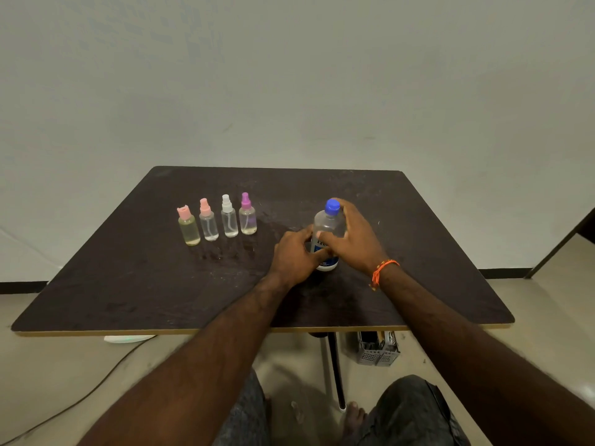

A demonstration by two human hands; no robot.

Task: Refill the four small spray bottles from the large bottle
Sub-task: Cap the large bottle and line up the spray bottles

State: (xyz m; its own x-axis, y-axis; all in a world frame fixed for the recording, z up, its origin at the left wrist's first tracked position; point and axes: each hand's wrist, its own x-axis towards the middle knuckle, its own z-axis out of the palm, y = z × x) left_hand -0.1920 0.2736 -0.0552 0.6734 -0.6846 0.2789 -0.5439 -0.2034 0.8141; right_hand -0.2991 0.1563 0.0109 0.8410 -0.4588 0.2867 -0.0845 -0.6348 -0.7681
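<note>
Right of the bench's middle stands the large bottle (326,231), upright, clear-walled with a blue cap (332,207) still on and a blue-and-white label low on its body. I see both hands on it: the left hand (294,257) has its grip curled round the lower body from the left side, and the right hand (352,239) wraps the upper body and shoulder from the right, its fingers reaching up near the cap (whether any fingertip touches the cap I cannot tell). An orange thread band (381,272) sits on the right wrist. To the left of the big bottle, well apart from it, the four small spray bottles stand upright in a close row running slightly away from me: one with a pink flip cap (188,227) holding yellowish liquid, next a bottle with a pink spray head (208,222), then one with a white spray head (229,218), then one with a purple spray head (248,217) nearest the large bottle. All four have their tops on. The bench (128,284) is dark and scuffed, with a pale edge. Below it on the floor I make out a grey slotted crate (378,352), a cable (96,391) and a bare foot (354,416).
</note>
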